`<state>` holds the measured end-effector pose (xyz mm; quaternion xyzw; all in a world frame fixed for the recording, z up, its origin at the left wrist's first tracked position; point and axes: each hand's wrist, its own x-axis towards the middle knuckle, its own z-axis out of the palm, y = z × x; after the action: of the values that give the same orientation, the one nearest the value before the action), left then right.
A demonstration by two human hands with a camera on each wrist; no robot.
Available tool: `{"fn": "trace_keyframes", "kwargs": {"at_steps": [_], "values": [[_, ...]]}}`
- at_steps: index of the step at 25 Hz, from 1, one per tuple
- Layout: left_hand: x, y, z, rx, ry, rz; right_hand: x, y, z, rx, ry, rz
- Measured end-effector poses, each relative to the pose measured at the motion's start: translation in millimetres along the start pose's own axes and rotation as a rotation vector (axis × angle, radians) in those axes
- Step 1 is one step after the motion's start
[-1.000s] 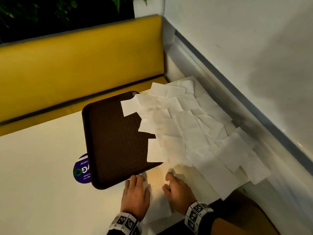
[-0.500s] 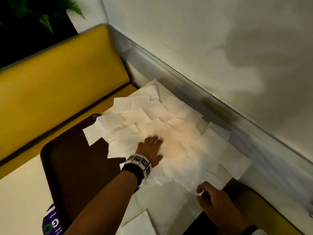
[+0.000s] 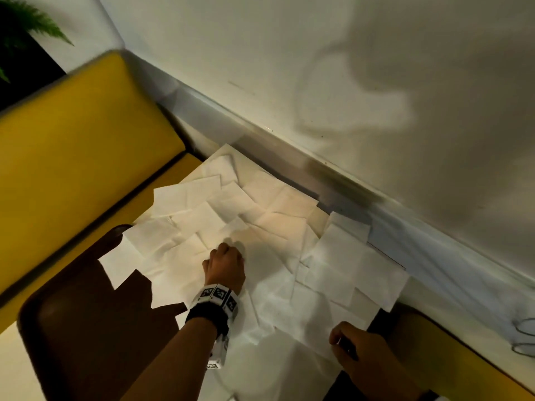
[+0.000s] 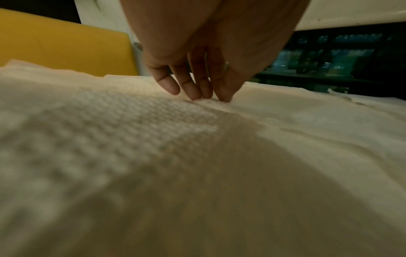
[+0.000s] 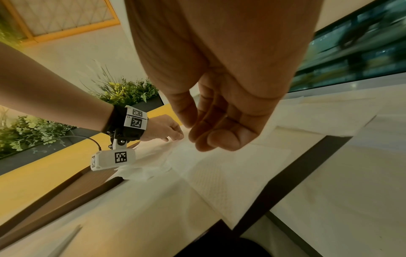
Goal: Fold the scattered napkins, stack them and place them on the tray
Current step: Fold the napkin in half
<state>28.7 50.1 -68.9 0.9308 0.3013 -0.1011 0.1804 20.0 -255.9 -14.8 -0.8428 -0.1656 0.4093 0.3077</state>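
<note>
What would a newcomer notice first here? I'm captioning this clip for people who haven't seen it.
First, the sprawl of white napkins overlapping across the table corner by the wall, some spilling onto the dark brown tray at the left. Next, the left hand in the middle of the pile, its fingers pressing on a napkin. The yellow bench behind stands out too.

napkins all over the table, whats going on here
A person is tidying loose white napkins spread over a table corner beside a yellow bench. Their left hand reaches into the pile, fingertips pressing down on one napkin as if to gather it. The right hand hovers at the near edge with fingers loosely curled, holding nothing. A few napkins overlap the brown tray, but no folded stack is on it yet.
</note>
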Motion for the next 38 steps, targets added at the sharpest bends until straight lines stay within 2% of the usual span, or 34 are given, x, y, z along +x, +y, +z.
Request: {"fn": "trace_keyframes", "kwargs": {"at_steps": [7,13,18,22,24,27,30,33,36,38], "values": [[-9,-3,8,-0.053,0.059,0.071,4,-3,1,-0.010,0.020,-0.047],[0,1,3,0.003,-0.042,-0.012,5,-2,-4,0.017,0.008,-0.054],[-1,3,-30,-0.026,-0.061,0.012,16,-15,-20,0.065,0.039,-0.125],[-30,6,-69,-0.095,0.022,0.099,57,-67,-37,0.072,0.176,-0.345],[-55,3,-87,-0.126,0.084,0.190,75,-104,-45,0.156,0.209,-0.366],[-92,-4,-112,-0.174,0.160,0.364,84,-148,-49,0.088,0.077,-0.428],[-135,-14,-142,-0.240,0.204,0.371,61,-176,-36,0.030,-0.041,-0.559],[-174,-28,-162,-0.447,0.275,0.351,30,-192,-22,0.130,-0.050,-0.687],[-202,-39,-159,-0.918,0.193,0.214,2,-204,-12,0.269,-0.058,-0.666],[-216,-41,-149,-1.126,0.231,0.138,-15,-207,-5,0.295,-0.032,-0.656]]}}
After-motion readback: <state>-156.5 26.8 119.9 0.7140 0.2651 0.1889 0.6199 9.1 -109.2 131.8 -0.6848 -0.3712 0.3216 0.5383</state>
